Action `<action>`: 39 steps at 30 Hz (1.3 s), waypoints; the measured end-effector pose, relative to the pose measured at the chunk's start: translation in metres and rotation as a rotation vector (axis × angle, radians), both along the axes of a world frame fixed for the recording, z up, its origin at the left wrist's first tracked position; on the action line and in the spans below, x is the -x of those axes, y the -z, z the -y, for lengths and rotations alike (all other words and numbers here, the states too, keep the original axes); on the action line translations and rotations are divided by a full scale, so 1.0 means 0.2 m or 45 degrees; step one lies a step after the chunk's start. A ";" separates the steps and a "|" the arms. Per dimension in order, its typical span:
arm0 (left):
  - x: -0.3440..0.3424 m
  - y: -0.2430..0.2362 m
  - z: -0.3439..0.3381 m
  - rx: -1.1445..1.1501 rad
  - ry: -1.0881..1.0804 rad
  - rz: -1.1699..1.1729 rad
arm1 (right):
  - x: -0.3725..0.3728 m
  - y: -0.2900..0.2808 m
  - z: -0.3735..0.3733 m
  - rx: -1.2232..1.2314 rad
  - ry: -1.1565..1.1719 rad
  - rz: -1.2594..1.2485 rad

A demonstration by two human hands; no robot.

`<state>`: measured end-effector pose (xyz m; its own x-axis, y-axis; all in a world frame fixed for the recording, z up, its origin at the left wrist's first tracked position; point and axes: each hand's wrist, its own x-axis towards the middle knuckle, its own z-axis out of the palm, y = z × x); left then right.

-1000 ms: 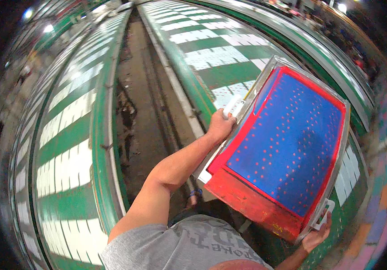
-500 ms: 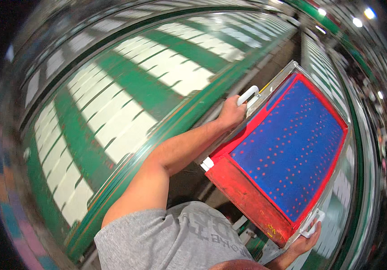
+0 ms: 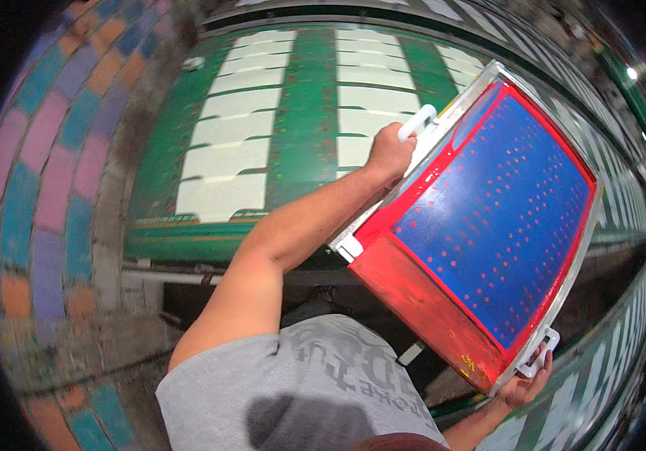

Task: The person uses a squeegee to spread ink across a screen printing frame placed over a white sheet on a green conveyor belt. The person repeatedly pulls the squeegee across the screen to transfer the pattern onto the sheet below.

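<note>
Right, all eyes on the framed blue screen (image 3: 500, 218), held up in front of the body and off to the right, its long sides running slantwise, red dots speckled across the sheet, a red border (image 3: 422, 189) around it and a scuffed red band (image 3: 421, 312) at the near end. Out at the sides, each hand has a grip: the left hand (image 3: 392, 152) is curled tightly around the upper white handle (image 3: 422, 120), and down at the near corner the right hand (image 3: 522, 387) hooks its fingers through the lower white handle (image 3: 546, 349), though its palm is partly hidden. Nice choice, because opposite handles share the load and no finger is on the blue sheet! An even lift from both arms looks wise here; if one side sags, the frame could twist. Mind the near end too, close to the grey shirt (image 3: 285, 391): a little clearance would spare cloth and frame alike. Beyond the left forearm (image 3: 315, 218) lies a green table (image 3: 312, 150) bearing rows of white panels (image 3: 233, 150), so corners want watching, and further left, coloured paving (image 3: 60, 161) calls for careful footing.
</note>
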<state>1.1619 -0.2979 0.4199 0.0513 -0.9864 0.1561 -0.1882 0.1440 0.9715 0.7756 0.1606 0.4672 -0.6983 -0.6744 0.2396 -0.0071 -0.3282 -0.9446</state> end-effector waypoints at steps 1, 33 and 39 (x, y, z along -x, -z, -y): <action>-0.10 -0.04 -0.08 -0.029 -0.086 0.006 | 0.02 -0.02 0.04 0.024 -0.056 0.051; -3.79 0.37 -0.47 -0.117 -0.899 0.064 | -2.62 0.27 1.43 -0.316 -1.020 0.158; -3.77 0.47 -0.54 -0.214 -0.893 0.131 | -2.62 0.35 1.35 -0.365 -1.025 0.106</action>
<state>1.9158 -0.1892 0.3252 0.6733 -0.7381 0.0435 -0.2728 -0.1933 0.9424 1.2988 -0.1104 0.3965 0.0115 -0.9988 -0.0468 0.1986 0.0481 -0.9789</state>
